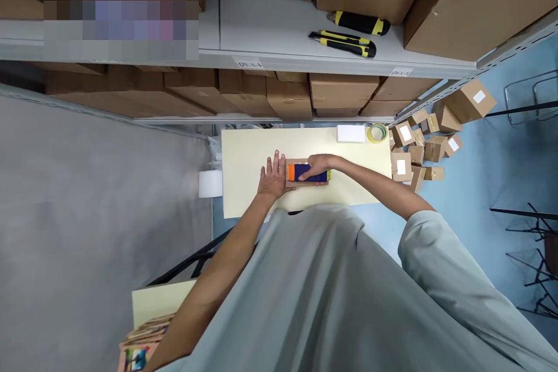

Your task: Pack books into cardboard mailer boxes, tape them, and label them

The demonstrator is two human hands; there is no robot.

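Observation:
On the cream table (248, 154) lies a small piece of brown cardboard, perhaps a flat box (300, 184), with an orange and dark-blue packet (316, 176) on top of or inside it. Yellow-green bits show at the packet's right end. My right hand (319, 166) grips the packet from above, thumb across its blue face and fingertips partly hidden. At the left end of the cardboard my left hand (274, 179) is open, fingers spread and pointing away from me, its edge against the cardboard.
A white box (350, 133) and a tape roll (377, 133) stand at the table's back right. Labelled cartons (425, 139) are heaped beyond its right edge. Above, a grey shelf (265, 23) carries boxes and two utility knives (344, 43). A white roll (210, 183) is at left.

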